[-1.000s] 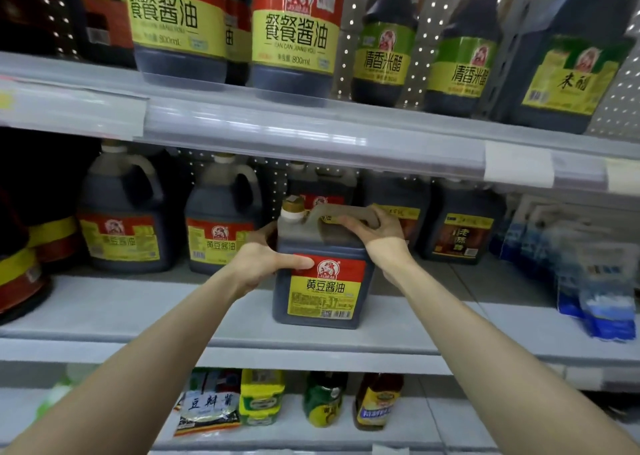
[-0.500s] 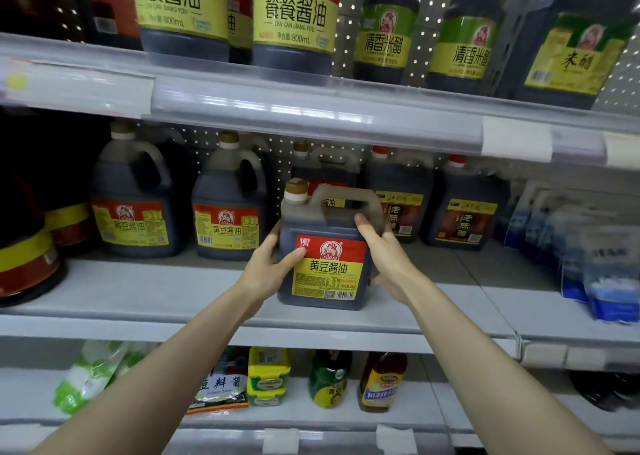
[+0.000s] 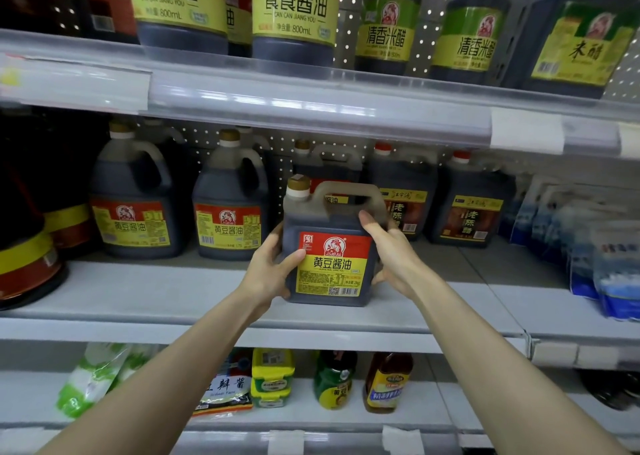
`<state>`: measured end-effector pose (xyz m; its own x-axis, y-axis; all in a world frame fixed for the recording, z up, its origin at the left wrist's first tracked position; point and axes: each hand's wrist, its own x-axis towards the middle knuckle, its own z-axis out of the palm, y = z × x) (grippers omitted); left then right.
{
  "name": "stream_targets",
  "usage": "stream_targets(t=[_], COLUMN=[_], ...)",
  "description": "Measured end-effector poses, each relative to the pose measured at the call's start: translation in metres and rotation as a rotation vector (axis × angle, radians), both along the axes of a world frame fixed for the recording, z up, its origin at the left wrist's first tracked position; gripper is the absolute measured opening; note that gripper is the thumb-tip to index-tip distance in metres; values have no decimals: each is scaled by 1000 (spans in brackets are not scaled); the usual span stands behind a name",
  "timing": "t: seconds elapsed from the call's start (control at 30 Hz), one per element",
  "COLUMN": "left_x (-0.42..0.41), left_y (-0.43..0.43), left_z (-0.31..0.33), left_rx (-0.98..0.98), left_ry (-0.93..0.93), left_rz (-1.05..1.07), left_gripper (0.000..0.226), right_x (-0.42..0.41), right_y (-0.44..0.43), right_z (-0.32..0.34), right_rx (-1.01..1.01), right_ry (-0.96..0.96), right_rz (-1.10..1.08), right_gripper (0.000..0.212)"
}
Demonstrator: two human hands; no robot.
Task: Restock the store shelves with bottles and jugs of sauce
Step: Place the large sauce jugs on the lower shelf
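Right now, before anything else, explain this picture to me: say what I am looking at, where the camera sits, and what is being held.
There is no machine here, just a person's two bare arms. The single camera is worn on the head, looking forward and down at store shelves. The left hand and right hand grip the sides of a dark soy sauce jug with a red and yellow label, upright on the middle shelf. Behind it stand similar jugs; blue packets sit to the right.

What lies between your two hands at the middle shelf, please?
A soy sauce jug, held between the left hand and right hand; the head view shows it.
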<state>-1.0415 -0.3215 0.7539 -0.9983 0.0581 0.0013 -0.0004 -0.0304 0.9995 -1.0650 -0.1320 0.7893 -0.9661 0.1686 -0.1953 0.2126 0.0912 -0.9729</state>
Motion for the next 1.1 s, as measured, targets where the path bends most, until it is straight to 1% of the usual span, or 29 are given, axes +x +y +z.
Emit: stream_targets(t=[0.2, 0.37, 0.5, 0.73, 0.83, 1.0, 1.1], left_x=[-11, -21, -30, -43, -49, -60, -65], left_y=[0, 1, 1, 2, 3, 3, 4], left_z=[1, -1, -3, -4, -4, -5, -7], left_rx=[-11, -30, -28, -4, -8, -4, 11], left_ry=[18, 27, 37, -2, -6, -9, -7], left_rz=[15, 28, 31, 54, 68, 70, 72], left_gripper=[58, 58, 58, 62, 63, 62, 60], right_x=[-15, -25, -34, -48, -53, -61, -64], right_y=[0, 0, 0, 1, 0, 2, 4], right_z=[-2, -2, -1, -2, -2, -1, -3], right_rx=[-41, -78, -87, -59, -41, -8, 29], right_ry=[0, -8, -9, 7, 17, 40, 49], right_rz=[-30, -35, -41, -38, -34, 16, 35], right_gripper=[73, 76, 73, 75, 69, 66, 71])
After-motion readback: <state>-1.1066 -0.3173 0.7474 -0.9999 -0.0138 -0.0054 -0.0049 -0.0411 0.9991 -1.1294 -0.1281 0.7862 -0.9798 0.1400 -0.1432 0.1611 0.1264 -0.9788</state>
